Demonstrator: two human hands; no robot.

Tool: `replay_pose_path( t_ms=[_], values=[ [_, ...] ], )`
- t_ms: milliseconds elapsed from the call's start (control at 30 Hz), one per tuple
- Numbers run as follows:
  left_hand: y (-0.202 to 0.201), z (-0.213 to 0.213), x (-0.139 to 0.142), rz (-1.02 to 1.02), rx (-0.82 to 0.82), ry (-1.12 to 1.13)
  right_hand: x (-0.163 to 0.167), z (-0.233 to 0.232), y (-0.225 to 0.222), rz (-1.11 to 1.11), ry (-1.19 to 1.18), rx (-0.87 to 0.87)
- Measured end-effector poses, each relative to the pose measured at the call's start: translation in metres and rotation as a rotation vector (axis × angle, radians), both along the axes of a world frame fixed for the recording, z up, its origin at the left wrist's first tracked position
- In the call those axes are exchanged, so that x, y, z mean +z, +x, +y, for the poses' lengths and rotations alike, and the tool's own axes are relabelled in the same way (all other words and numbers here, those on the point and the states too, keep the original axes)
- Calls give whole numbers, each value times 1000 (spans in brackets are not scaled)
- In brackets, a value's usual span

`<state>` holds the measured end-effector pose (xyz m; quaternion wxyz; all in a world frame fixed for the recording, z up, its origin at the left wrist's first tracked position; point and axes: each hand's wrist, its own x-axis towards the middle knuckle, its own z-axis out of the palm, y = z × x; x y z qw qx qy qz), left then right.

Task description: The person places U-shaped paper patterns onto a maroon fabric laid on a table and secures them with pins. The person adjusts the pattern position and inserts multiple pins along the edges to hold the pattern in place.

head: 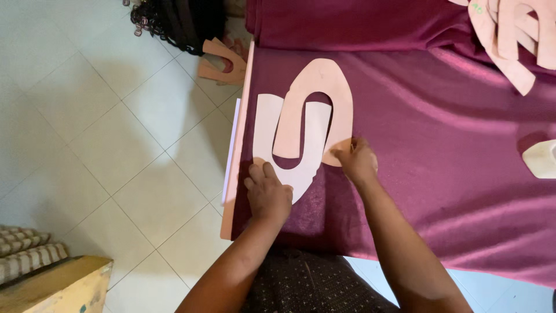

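Pressing left hand (267, 194) and right hand (358, 160) on interlocked paper patterns (324, 95) atop maroon fabric (440, 162)

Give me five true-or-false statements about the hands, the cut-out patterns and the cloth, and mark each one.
1. The left hand presses on the white U-shaped pattern. True.
2. The right hand holds a pair of scissors. False: it touches the lower end of the pink U-shaped pattern, and no scissors are in view.
3. The two patterns lie interlocked on the maroon cloth. True.
4. The cloth is bright green. False: it is maroon.
5. More pink cut-outs lie at the cloth's far right corner. True.
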<state>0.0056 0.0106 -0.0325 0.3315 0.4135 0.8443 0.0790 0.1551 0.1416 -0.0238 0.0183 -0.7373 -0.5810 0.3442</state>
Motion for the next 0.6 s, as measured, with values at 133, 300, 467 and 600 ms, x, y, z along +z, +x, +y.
replay_pose_path(
  t_ms=[133, 300, 467, 600],
  values=[
    [-3, 13, 15, -89, 106, -96, -1, 17, 46, 413, 183, -313],
    [-3, 17, 29, -160, 218, -106, 14, 61, 109, 682, 269, -414],
    [-7, 18, 10, -178, 337, -88, 26, 96, 133, 544, 195, -472],
    [-22, 18, -9, -258, 430, 224, 10, 76, 113, 306, -17, -356]
  ],
)
